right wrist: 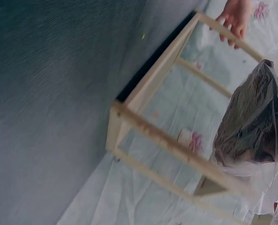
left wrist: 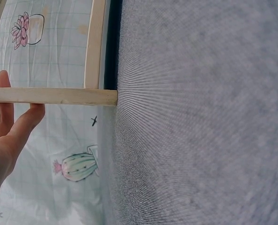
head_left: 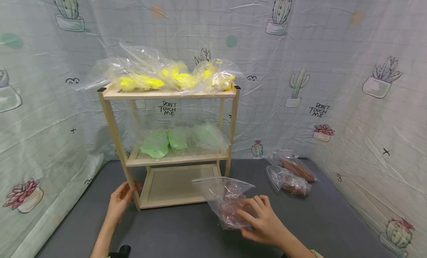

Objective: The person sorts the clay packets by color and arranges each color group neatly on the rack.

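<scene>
A small three-tier wooden rack [head_left: 176, 160] stands on the grey table. My left hand [head_left: 117, 200] holds the lower part of its front left leg [left wrist: 59, 96], thumb on one side and fingers on the other. In front of the rack's right side, my right hand [head_left: 263, 221] grips a clear zip bag [head_left: 230, 206] with brown contents I cannot identify. The bag hangs tilted, its zip edge towards the rack. In the right wrist view the bag [right wrist: 251, 117] looks dark and its fingers are hidden. The rack's bottom shelf [head_left: 180, 184] bears nothing.
Bags with yellow contents [head_left: 183, 80] lie on the top shelf, some overhanging its edge. Green-filled bags [head_left: 155, 144] fill the middle shelf. Two more brown-filled bags [head_left: 295, 185] lie at the table's back right. A cactus-print sheet [head_left: 333, 83] surrounds the table.
</scene>
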### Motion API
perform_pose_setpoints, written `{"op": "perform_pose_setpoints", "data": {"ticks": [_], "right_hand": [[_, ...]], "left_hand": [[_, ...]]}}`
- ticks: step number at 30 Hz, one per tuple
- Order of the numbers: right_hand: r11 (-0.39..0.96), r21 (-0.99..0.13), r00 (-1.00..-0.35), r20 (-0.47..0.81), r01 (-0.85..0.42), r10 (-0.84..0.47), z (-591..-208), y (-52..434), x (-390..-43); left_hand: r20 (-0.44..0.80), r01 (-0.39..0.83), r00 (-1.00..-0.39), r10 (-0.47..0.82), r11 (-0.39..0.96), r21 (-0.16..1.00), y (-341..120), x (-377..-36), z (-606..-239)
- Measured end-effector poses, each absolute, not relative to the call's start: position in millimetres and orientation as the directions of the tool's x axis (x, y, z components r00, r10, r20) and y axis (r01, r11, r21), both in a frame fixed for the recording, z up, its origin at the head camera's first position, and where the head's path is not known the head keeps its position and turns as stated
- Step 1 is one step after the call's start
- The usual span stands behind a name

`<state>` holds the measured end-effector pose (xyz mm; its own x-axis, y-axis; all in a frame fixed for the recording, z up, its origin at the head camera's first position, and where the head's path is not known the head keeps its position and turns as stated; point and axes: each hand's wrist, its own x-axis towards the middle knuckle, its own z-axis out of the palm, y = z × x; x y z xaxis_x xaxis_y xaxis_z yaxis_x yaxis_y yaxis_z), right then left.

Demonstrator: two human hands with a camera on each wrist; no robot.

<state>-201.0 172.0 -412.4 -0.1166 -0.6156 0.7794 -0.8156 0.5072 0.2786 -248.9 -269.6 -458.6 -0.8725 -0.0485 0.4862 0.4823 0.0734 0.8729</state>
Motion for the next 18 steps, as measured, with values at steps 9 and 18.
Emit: {"op": "perform_pose_setpoints", "data": {"ticks": [9,18], "right_hand": [[0.521,0.249,-0.206,0.718,-0.816,-0.665,-420,127,-216],[0.600,0.225,-0.321,0.675,-0.768,-0.664,-430,80,-247]], "left_hand": [[0.492,0.490,-0.870,-0.034,0.064,0.870,-273,-250,-458],[0.484,0.481,-0.874,-0.036,0.061,0.875,-273,-252,-461]]}}
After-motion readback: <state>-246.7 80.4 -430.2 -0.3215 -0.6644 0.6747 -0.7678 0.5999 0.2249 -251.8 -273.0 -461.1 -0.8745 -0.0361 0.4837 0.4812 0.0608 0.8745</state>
